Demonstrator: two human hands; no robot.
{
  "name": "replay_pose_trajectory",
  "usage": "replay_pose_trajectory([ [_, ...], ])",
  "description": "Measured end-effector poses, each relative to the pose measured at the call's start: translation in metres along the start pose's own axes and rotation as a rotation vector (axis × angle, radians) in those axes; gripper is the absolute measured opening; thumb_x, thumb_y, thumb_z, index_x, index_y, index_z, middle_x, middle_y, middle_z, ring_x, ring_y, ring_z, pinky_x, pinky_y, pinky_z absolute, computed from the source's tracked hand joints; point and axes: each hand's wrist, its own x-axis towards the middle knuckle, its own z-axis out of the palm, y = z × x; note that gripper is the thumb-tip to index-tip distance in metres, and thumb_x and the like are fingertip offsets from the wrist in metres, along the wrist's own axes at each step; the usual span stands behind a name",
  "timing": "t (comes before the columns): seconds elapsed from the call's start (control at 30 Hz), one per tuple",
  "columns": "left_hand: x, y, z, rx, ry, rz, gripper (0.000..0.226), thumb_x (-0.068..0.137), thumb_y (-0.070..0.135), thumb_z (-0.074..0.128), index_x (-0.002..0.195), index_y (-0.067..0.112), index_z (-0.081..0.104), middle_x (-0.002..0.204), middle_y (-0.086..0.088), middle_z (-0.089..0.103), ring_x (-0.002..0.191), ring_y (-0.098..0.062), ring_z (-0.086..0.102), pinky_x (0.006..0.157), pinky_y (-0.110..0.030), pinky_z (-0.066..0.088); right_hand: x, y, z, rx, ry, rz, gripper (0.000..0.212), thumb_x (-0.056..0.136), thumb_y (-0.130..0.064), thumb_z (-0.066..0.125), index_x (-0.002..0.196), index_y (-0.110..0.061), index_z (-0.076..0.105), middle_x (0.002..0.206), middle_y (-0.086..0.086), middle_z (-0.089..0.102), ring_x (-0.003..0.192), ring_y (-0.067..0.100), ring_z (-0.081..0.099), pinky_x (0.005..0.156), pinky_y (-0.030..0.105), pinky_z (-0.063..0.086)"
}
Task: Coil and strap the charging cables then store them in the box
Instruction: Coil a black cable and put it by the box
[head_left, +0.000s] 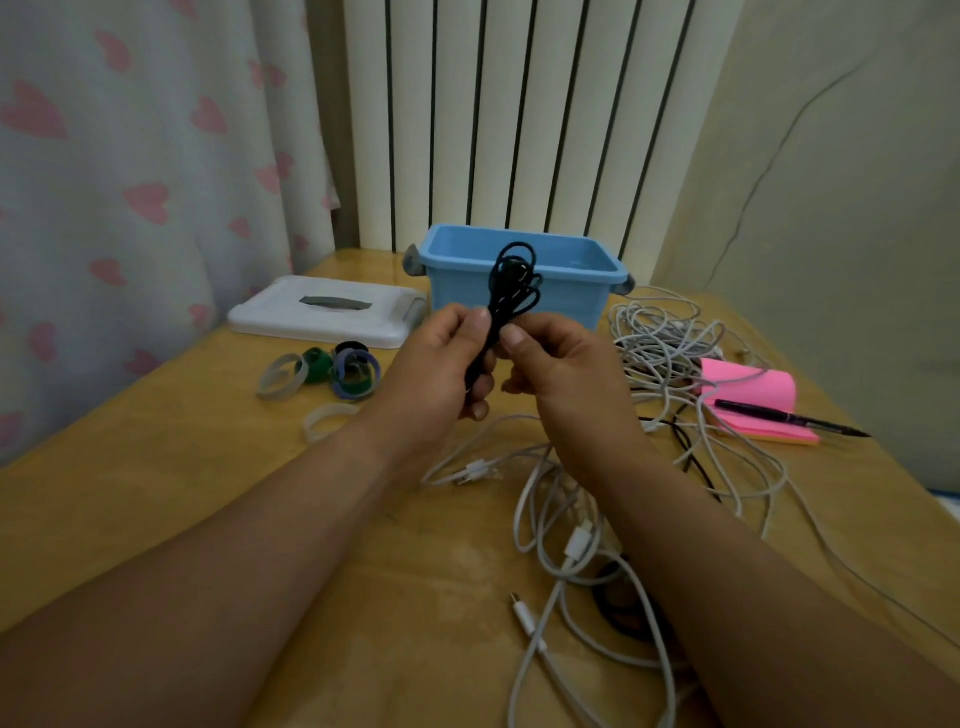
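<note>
**Both hands hold a coiled black cable**

The left hand (441, 358) and right hand (556, 364) pinch a black cable (511, 291) folded into loops, raised before the open blue box (519, 275). White cables (660, 338) lie tangled on the table (182, 467).

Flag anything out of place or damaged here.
The white cables lie in a loose tangle, one strand draped over the pink notepad. A thin crack-like line runs up the right wall. Nothing looks spilled.

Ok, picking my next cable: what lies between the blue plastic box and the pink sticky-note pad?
In the head view, a tangled heap of white charging cables lies there on the wooden table.
</note>
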Motion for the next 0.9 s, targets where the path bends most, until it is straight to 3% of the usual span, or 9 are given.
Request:
replay_pose_trajectory([
  [0.17, 0.000, 0.003, -0.004, -0.087, -0.092, -0.039, 0.030, 0.116, 0.036, 0.042, 0.106, 0.016, 0.063, 0.078, -0.002, 0.052, 0.061, -0.012, 0.046, 0.049, -0.025, 0.039, 0.001, 0.004, -0.001, 0.076, -0.018, 0.043, 0.010, 0.099, -0.019, 0.073, 0.099, -0.010, 0.071, 0.089, 0.008, 0.075, 0.075, 0.012, 0.069, 0.069, 0.031, 0.057],
  [0.3, -0.001, 0.009, -0.009, -0.143, -0.166, -0.103, 0.034, 0.116, 0.038, 0.042, 0.103, 0.014, 0.063, 0.072, -0.005, 0.051, 0.058, -0.014, 0.046, 0.048, -0.026, 0.039, 0.003, 0.007, -0.001, 0.219, -0.147, 0.132, 0.021, 0.102, -0.023, 0.069, 0.115, -0.008, 0.073, 0.086, 0.011, 0.071, 0.077, 0.021, 0.063, 0.074, 0.036, 0.050],
  [0.47, -0.004, 0.009, -0.001, 0.252, -0.033, -0.012, 0.041, 0.116, 0.046, 0.037, 0.107, 0.014, 0.061, 0.083, -0.007, 0.062, 0.068, -0.019, 0.058, 0.055, -0.030, 0.054, 0.003, 0.008, 0.000, 0.137, -0.029, 0.121, 0.012, 0.100, -0.021, 0.072, 0.105, -0.012, 0.078, 0.084, 0.003, 0.073, 0.067, 0.010, 0.057, 0.073, 0.034, 0.051],
  [0.6, -0.006, -0.001, 0.002, 0.555, 0.069, 0.268, 0.014, 0.113, 0.037, 0.047, 0.117, 0.025, 0.051, 0.104, 0.001, 0.065, 0.086, -0.014, 0.065, 0.072, -0.047, 0.062, 0.003, 0.007, 0.001, 0.091, 0.041, 0.089, 0.016, 0.101, -0.020, 0.071, 0.112, -0.012, 0.079, 0.093, 0.006, 0.078, 0.069, 0.006, 0.061, 0.070, 0.027, 0.055],
  [0.7, -0.006, -0.012, 0.002, 0.825, 0.043, 0.425, 0.021, 0.108, 0.033, 0.056, 0.127, 0.026, 0.049, 0.120, 0.005, 0.058, 0.098, -0.017, 0.065, 0.078, -0.051, 0.059, 0.004, 0.008, 0.001, 0.104, 0.104, 0.122, 0.013, 0.100, -0.021, 0.073, 0.105, -0.010, 0.078, 0.089, 0.003, 0.078, 0.072, 0.007, 0.066, 0.073, 0.032, 0.059],
  [0.8, -0.004, -0.014, 0.002, 0.859, 0.068, 0.486, 0.019, 0.109, 0.032, 0.054, 0.126, 0.023, 0.052, 0.120, 0.003, 0.059, 0.098, -0.018, 0.064, 0.078, -0.049, 0.059, 0.005, 0.009, 0.001, 0.099, 0.131, 0.126, 0.015, 0.098, -0.023, 0.075, 0.099, -0.008, 0.077, 0.080, -0.001, 0.073, 0.066, 0.004, 0.064, 0.068, 0.026, 0.056],
  [0.9, -0.002, -0.014, -0.001, 0.825, 0.089, 0.508, 0.013, 0.112, 0.029, 0.050, 0.122, 0.021, 0.054, 0.114, 0.002, 0.061, 0.096, -0.016, 0.063, 0.079, -0.047, 0.058, 0.004, 0.009, 0.001, 0.076, 0.114, 0.110, 0.015, 0.099, -0.022, 0.074, 0.101, -0.008, 0.079, 0.084, 0.001, 0.076, 0.066, 0.005, 0.066, 0.068, 0.025, 0.057],
])
